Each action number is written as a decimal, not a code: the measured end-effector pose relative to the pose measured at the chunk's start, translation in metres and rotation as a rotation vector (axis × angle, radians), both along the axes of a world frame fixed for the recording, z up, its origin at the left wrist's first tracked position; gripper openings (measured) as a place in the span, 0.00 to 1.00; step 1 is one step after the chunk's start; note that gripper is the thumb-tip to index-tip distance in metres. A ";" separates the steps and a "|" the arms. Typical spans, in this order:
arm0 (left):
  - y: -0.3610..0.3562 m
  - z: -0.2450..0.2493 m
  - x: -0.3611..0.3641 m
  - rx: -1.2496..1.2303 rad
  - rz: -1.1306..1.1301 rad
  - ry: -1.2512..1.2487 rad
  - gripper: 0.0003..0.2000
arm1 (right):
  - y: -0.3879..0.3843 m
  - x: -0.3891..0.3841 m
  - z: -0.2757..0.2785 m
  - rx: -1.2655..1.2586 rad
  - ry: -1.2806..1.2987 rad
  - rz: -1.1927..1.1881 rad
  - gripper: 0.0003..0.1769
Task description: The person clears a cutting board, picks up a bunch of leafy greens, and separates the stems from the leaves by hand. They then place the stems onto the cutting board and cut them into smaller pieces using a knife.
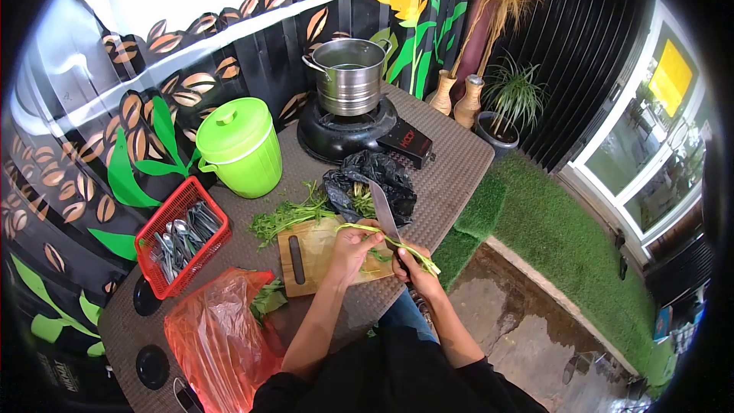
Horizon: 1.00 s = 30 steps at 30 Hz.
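Pinching a green stalk (426, 261): my left hand (355, 250), thumb pressed to fingers, held over the wooden cutting board (315, 248). Closed around the handle of a kitchen knife (384, 210): my right hand (417, 269), just beside the left and nearer the table's open edge.

Item, the stalk: held up between both hands, long axis slanting from my left fingers across and down past my right thumb, its pale end jutting out on the right. Item, the blade: pointed away from me, leaning slightly left, its line crossing the stalk's between my hands; whether steel met stalk there, I could not tell. The right hand lay nearer the pale end, the left nearer the opposite one.

Surroundings: leafy herbs (294, 218), spread at the board's far side; a black plastic bag (394, 183), open, with more stems (359, 200), just ahead of the knife; a translucent red plastic bag (218, 336), left of my left forearm; a red basket (191, 264) of metal cutlery (183, 237); a lime-green lidded bucket (248, 160); a steel pot (348, 92) on a black gas stove (329, 134). All of it occupied one brown, woven-patterned table (459, 157).
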<state>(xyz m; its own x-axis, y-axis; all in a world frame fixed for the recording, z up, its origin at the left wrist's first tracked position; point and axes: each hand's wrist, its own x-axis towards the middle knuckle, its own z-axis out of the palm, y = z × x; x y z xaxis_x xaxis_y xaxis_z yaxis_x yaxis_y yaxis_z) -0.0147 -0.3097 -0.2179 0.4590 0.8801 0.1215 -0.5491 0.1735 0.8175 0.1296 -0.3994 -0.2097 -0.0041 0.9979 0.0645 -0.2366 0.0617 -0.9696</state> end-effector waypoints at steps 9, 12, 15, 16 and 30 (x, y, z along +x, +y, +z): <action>-0.003 0.003 -0.004 -0.116 0.079 -0.085 0.05 | -0.002 -0.004 0.000 -0.065 0.155 -0.004 0.19; -0.002 0.000 -0.003 -0.112 0.059 -0.129 0.06 | -0.001 -0.002 0.000 -0.038 0.085 -0.009 0.20; 0.000 -0.002 -0.003 -0.130 0.024 -0.134 0.06 | 0.001 0.000 -0.001 -0.037 0.064 -0.010 0.20; 0.000 -0.004 -0.002 -0.130 0.023 -0.132 0.06 | 0.002 -0.001 -0.003 -0.044 0.038 -0.010 0.20; -0.007 0.000 -0.006 -0.142 0.069 -0.123 0.07 | 0.001 0.003 -0.003 -0.092 0.198 0.041 0.19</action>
